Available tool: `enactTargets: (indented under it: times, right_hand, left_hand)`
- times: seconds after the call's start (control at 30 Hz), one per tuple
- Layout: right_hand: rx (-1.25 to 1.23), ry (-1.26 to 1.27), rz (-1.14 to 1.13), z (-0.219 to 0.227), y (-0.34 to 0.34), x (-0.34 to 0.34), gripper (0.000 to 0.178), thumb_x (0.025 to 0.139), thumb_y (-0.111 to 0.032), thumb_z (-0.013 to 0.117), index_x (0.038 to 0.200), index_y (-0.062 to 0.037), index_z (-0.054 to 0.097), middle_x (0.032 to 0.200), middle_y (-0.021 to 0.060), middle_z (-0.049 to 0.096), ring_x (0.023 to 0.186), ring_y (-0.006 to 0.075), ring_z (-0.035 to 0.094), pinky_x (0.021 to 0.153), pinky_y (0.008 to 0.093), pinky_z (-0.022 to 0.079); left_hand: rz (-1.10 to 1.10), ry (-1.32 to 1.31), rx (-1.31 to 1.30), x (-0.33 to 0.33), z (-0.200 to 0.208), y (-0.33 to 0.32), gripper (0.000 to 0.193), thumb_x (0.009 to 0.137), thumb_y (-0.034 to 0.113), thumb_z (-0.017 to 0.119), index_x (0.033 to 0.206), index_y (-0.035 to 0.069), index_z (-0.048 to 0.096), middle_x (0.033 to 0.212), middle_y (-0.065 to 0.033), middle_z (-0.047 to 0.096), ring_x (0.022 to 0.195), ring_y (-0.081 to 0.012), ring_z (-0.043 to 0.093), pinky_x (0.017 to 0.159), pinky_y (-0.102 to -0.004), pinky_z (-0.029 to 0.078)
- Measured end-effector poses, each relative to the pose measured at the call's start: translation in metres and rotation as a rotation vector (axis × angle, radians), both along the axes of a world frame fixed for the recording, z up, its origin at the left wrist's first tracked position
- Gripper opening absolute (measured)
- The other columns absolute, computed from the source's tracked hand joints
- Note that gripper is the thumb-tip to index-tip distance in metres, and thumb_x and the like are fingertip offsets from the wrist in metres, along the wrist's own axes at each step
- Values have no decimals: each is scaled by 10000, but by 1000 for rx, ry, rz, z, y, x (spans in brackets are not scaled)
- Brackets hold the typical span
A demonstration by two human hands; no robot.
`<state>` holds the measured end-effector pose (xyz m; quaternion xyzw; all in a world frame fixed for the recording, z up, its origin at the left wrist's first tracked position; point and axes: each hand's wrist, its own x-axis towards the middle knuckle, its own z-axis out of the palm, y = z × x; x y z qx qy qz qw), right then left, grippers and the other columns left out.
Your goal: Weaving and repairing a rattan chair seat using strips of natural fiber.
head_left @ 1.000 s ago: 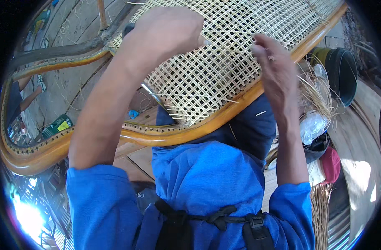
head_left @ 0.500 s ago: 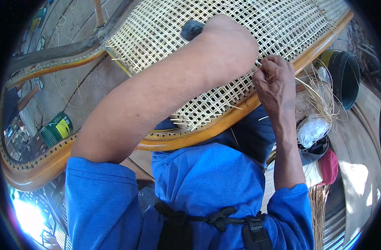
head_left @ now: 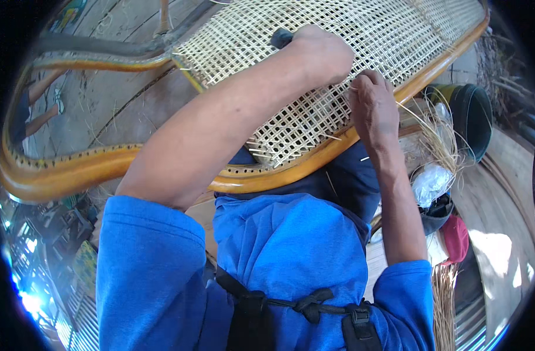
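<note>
My left hand [head_left: 327,54] reaches across the woven cane panel [head_left: 261,50], closed in a fist. From its far-left side sticks a dark, blunt-ended object [head_left: 281,38]; the rest is hidden in the grip. Close beside it, my right hand [head_left: 374,105] is bent into a pinch at the panel's near edge, by the varnished wooden frame [head_left: 302,178]. What its fingertips pinch is hidden. Loose cane ends poke out along this edge. The frame's curved left part [head_left: 92,162] carries a row of small holes.
Right of the frame lie a dark green bucket [head_left: 475,120], a tangle of loose cane strands [head_left: 434,131], a clear plastic bag [head_left: 432,184] and a dark red cloth item [head_left: 456,238]. Another person's leg [head_left: 43,120] shows at far left, on the plank floor.
The view has shifted, so the frame's left curve sits higher and the green pot there has gone from sight. Both hands stay close together at the same edge of the cane panel.
</note>
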<state>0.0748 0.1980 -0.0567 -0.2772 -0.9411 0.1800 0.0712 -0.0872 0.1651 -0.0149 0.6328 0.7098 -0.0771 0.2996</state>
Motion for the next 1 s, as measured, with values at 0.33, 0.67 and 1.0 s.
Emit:
enactTargets:
  times: [0.33, 0.67, 1.0]
  right_hand:
    - [-42, -132, 246, 1, 30, -10, 91, 798, -140, 542, 836, -59, 560, 779, 124, 559, 811, 314, 559, 708, 401, 454]
    - [-366, -154, -283, 28, 52, 72, 248, 863, -266, 555, 907, -25, 599, 807, 152, 627, 739, 305, 601, 659, 366, 466]
    - [-628, -87, -91, 19, 92, 77, 263, 851, -251, 568, 906, 2, 612, 723, 140, 604, 669, 204, 581, 643, 324, 447]
  left_hand:
    - [150, 87, -2, -20, 3, -30, 263, 718, 191, 523, 876, 56, 684, 876, -128, 667, 831, -257, 647, 717, -373, 507]
    - [794, -552, 250, -8, -38, -59, 463, 802, 478, 608, 767, 17, 595, 539, -2, 486, 495, -114, 480, 502, -275, 410]
    - [651, -401, 94, -16, -36, -52, 343, 780, 361, 543, 675, 37, 578, 551, -62, 537, 522, -197, 516, 559, -345, 423]
